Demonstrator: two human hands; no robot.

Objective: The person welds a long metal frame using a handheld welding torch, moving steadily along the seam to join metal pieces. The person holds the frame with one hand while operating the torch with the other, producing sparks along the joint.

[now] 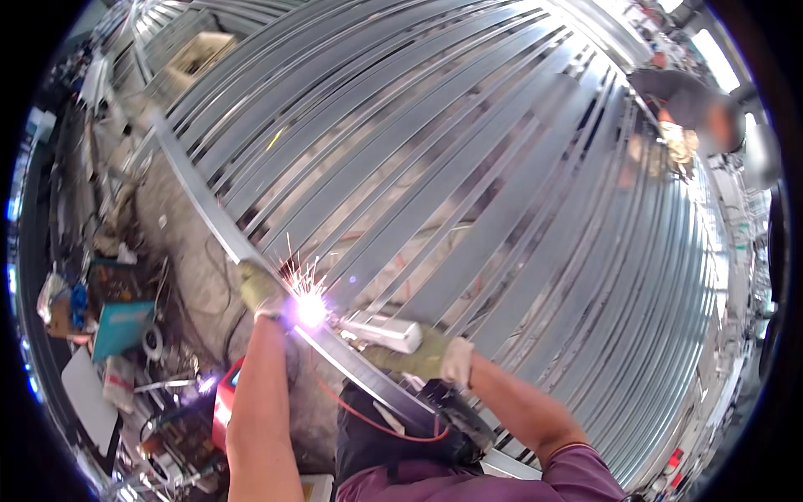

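A row of long grey metal bars (435,188) meets a metal end rail (201,197) that runs slantwise in front of me. My left hand (261,290), in a greenish glove, grips this rail beside a brilliant welding arc; glare hides part of the fingers. My right hand (422,356), also gloved, is closed on a welding torch (383,331) with a pale, blocky body. Its tip points left at the joint, where white-violet light and orange sparks (301,272) fly up. The weld itself is lost in the glare.
A thin orange cable (368,416) loops below the rail. At lower left stand a red machine (224,402), a teal panel (123,329) and assorted clutter. A beige bin (201,55) sits at far left. Another person (698,113) is at the far right end of the bars.
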